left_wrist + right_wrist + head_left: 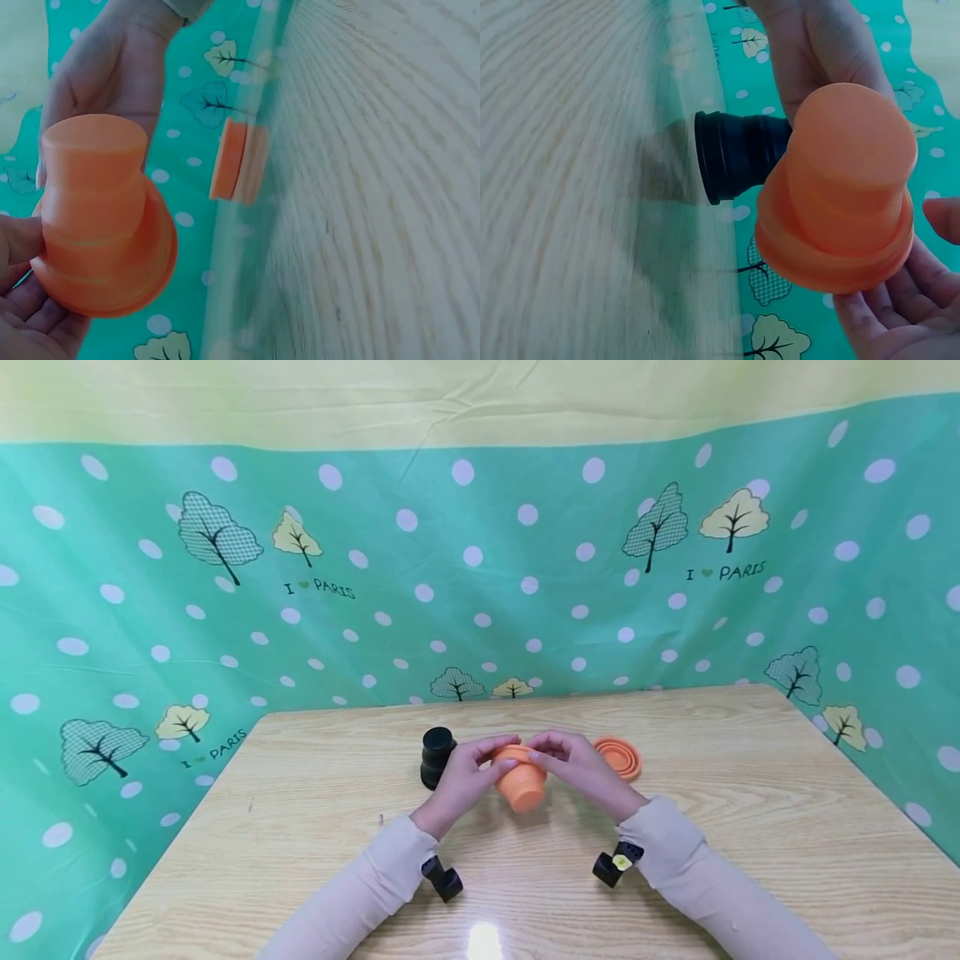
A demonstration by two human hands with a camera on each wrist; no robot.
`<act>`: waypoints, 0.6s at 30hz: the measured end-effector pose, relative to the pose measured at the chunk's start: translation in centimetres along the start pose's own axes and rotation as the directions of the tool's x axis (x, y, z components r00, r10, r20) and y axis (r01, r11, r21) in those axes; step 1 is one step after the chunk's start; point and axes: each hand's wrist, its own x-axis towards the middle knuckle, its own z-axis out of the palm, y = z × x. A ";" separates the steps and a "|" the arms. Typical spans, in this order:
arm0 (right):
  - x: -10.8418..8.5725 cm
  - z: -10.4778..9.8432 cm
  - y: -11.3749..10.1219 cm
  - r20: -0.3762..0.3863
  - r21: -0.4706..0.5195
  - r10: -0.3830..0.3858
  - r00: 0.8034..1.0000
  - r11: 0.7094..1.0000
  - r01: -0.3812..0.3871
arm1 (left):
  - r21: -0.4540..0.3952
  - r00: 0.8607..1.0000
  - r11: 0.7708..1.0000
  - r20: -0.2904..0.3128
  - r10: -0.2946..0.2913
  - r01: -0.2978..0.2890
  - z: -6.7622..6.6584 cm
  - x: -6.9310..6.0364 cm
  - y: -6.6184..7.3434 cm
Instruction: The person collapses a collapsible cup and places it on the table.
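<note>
An orange collapsible cup (522, 789), stretched out in stepped rings, is held above the table between both hands. Its narrow base tilts down toward me and its wide rim points away. My left hand (467, 778) grips the rim from the left, thumb on the near side and fingers behind. On the opposite side my right hand (587, 768) holds the rim, its fingers (911, 300) reaching under the edge. Behind my left hand stands a black collapsible cup (437, 756), extended, wide end down. A flattened orange collapsible cup (619, 759) lies beyond my right hand.
The wood-grain table (315, 827) reaches back to a green dotted curtain (480, 568) with printed trees. Black camera mounts (447, 883) are strapped at both wrists, low over the table.
</note>
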 end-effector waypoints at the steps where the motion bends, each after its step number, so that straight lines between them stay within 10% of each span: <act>1: 0.0 0.0 0.0 0.018 -0.017 0.010 1.000 1.000 -0.009 | 0.015 1.000 1.000 0.002 0.009 -0.009 0.1 0.0 0.1; 7: -0.2 0.1 -0.1 0.113 0.018 0.004 0.994 1.000 -0.006 | 0.013 1.000 1.000 -0.010 0.003 -0.003 0.2 -0.1 0.5; 18: -0.2 0.0 0.2 0.044 0.161 -0.052 0.998 0.986 0.044 | -0.113 0.999 0.993 -0.012 -0.037 0.035 -0.6 -0.6 3.1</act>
